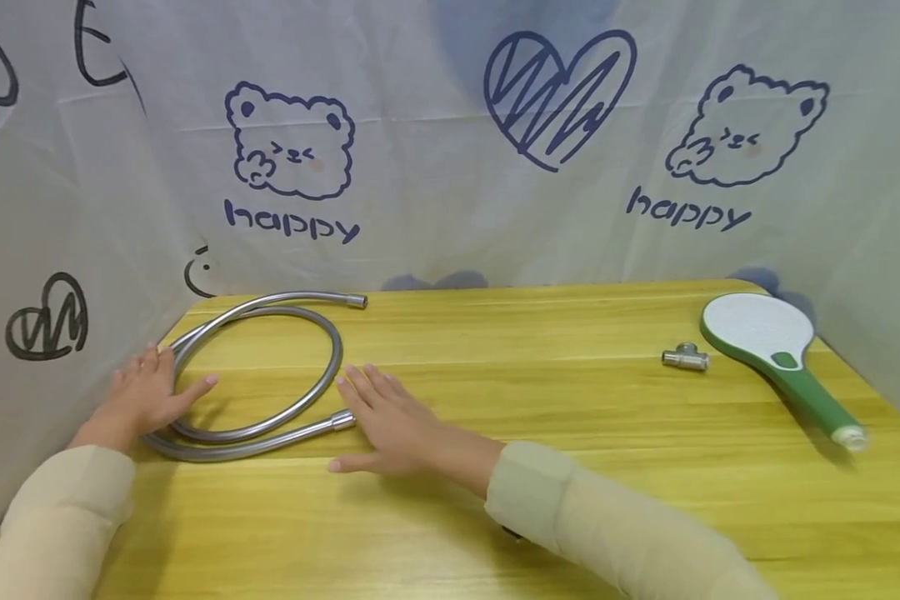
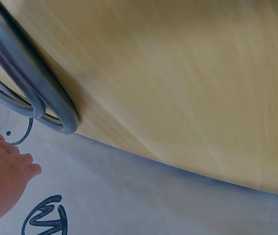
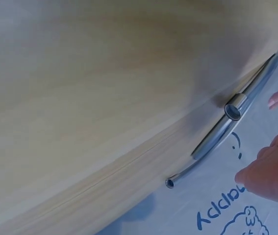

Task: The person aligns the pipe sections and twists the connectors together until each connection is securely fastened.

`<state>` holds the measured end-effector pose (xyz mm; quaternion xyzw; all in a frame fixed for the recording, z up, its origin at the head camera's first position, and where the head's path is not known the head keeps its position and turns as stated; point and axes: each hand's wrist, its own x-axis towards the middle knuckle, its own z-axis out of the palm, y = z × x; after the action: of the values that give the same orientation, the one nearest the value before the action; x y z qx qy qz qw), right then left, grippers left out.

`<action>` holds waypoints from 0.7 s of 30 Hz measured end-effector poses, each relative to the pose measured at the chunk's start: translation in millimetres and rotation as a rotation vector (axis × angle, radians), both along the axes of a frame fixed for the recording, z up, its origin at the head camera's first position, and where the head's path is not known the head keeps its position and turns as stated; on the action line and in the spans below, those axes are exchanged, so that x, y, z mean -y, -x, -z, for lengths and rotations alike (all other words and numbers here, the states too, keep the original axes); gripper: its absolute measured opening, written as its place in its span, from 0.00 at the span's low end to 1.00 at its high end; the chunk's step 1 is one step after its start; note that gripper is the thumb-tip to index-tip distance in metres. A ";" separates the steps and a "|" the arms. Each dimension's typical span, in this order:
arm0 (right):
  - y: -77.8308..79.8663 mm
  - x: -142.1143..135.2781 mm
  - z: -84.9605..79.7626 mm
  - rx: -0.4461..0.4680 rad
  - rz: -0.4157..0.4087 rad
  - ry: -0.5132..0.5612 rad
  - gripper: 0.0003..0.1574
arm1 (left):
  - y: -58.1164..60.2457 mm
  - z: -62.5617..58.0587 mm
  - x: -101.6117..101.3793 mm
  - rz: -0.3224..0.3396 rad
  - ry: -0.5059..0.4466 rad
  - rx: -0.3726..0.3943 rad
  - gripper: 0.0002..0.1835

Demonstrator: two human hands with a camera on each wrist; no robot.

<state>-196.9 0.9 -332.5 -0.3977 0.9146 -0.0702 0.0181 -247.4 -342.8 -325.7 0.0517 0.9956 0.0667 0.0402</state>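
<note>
A coiled silver metal shower hose [image 1: 255, 434] lies on the left part of the wooden table, both of its end fittings pointing right. My left hand [image 1: 146, 392] is over the left side of the coil, fingers spread and the thumb reaching toward the loop's inside. My right hand [image 1: 393, 421] is beside the nearer end fitting [image 1: 342, 419], fingers extended, fingertips right by it. Neither hand grips anything. In the left wrist view the hose bends [image 2: 55, 107] pass just beyond the left hand [image 2: 4, 178]. Both open hose ends show in the right wrist view, near the right hand [image 3: 271, 171].
On the right of the wooden table [image 1: 570, 517] lie a green and white shower head [image 1: 757, 325] and a small metal T-shaped fitting [image 1: 686, 357]. A white cloth with drawings [image 1: 435, 167] hangs behind the table and along its sides. A small dark thing shows under the right sleeve.
</note>
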 end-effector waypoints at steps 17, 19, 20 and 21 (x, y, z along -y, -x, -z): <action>19.7 13.7 3.7 0.041 -0.006 -0.009 0.51 | 3.7 6.1 4.8 -0.043 0.032 0.060 0.52; 21.0 15.7 3.9 0.044 -0.003 -0.020 0.50 | 3.6 6.7 3.8 -0.048 0.038 0.072 0.53; 21.5 16.6 4.0 0.046 -0.001 -0.026 0.50 | 4.3 7.4 3.7 -0.049 0.043 0.073 0.53; 22.2 17.7 4.2 0.047 0.002 -0.033 0.50 | 5.0 8.4 3.8 -0.050 0.046 0.076 0.53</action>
<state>-219.1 -16.8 -336.7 -0.3948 0.9153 -0.0644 0.0458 -252.4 -346.6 -334.1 0.0232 0.9956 0.0468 0.0775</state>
